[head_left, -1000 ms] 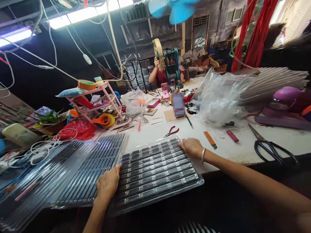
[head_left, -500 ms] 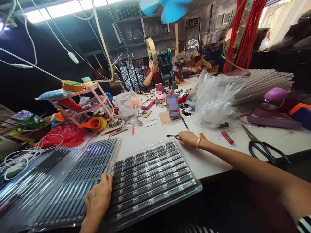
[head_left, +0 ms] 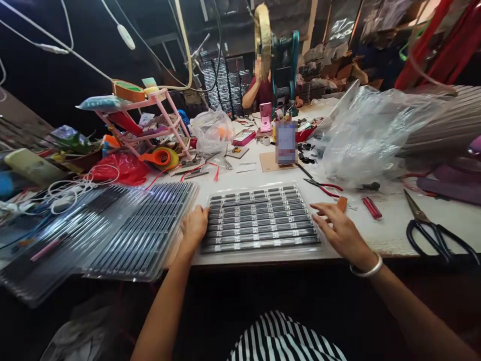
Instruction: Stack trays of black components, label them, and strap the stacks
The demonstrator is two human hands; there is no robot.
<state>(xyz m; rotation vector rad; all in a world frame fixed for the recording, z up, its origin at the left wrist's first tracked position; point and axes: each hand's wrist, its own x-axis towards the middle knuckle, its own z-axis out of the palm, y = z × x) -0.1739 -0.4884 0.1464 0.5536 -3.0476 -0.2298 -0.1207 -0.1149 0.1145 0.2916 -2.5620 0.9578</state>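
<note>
A clear plastic tray (head_left: pixel 263 250) with rows of dark strips bearing white printed patches lies flat at the front of the white table. My left hand (head_left: pixel 194 226) grips its left edge, the fingertips at the rim and the thumb side hidden in part. Beside the right edge is my right hand (head_left: pixel 340 231), open, fingers apart and holding nothing. Past those fingers, red-handled pliers (head_left: pixel 326 188) rest on the table. To the left, a second clear tray (head_left: pixel 130 276) holds long dark rods, next to more plastic-covered rods.
Large black-handled scissors (head_left: pixel 432 225) and a red lighter (head_left: pixel 372 208) lie at right. A phone (head_left: pixel 286 143) stands behind the tray. Plastic bags (head_left: pixel 368 135), a pink rack (head_left: pixel 161 115) and white cables (head_left: pixel 71 193) surround the work area. Across the table sits another person (head_left: pixel 253 93).
My right hand has let go of the pliers and come back to the tray's right side. The tray now sits squarer and flat on the table. The view has tilted down.
</note>
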